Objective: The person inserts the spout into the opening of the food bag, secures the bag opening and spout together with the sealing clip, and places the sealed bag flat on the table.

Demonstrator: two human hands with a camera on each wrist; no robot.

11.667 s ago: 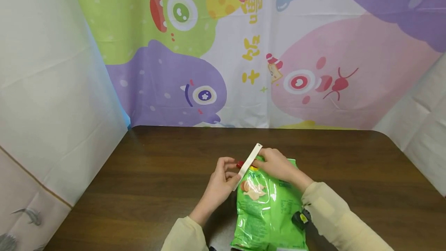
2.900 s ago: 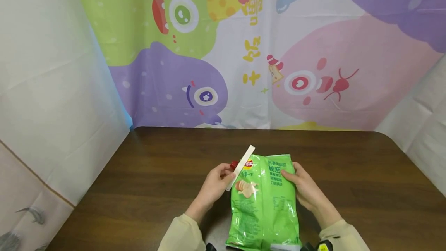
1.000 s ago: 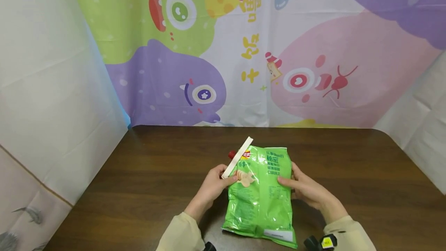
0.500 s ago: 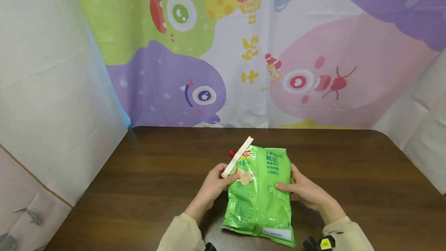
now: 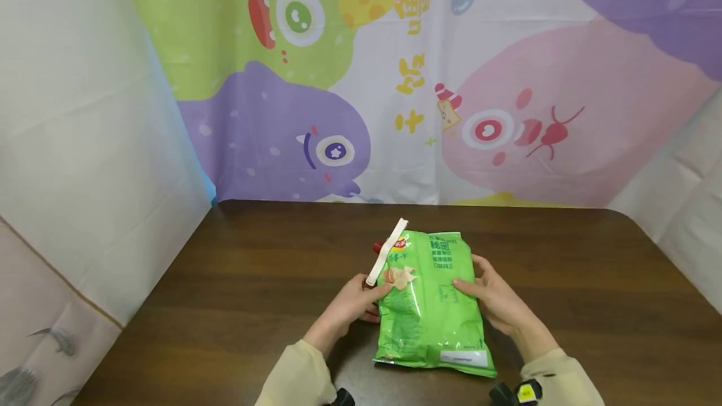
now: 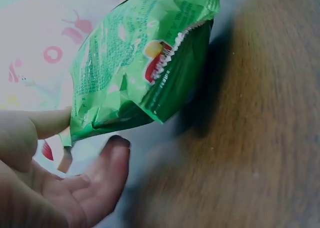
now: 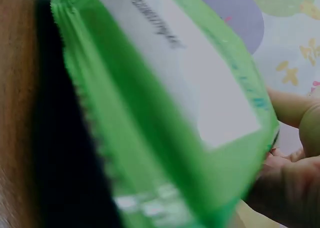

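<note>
A green bag of potato chips (image 5: 434,306) is held between both hands, its printed back toward me. A long white sealing clip (image 5: 388,250) sits slantwise across its upper left corner, with a small red piece (image 5: 376,247) sticking out behind it. My left hand (image 5: 352,307) holds the bag's left edge just below the clip, thumb on the front and fingers underneath. On the right edge, my right hand (image 5: 502,296) grips with its thumb on the front; its other fingers are mostly hidden behind. The right wrist view shows the white label (image 7: 185,68) near the bag's bottom seam.
The dark brown wooden table (image 5: 254,281) lies beneath the bag. A curtain with cartoon monsters (image 5: 282,130) hangs along its far edge, with pale cloth (image 5: 84,111) at the sides. Black wrist cameras (image 5: 516,392) sit at the cuffs.
The right hand has gone from the clip's upper end to the bag's right edge. In the last second the bag has shifted slightly right, its bottom edge rising in view.
</note>
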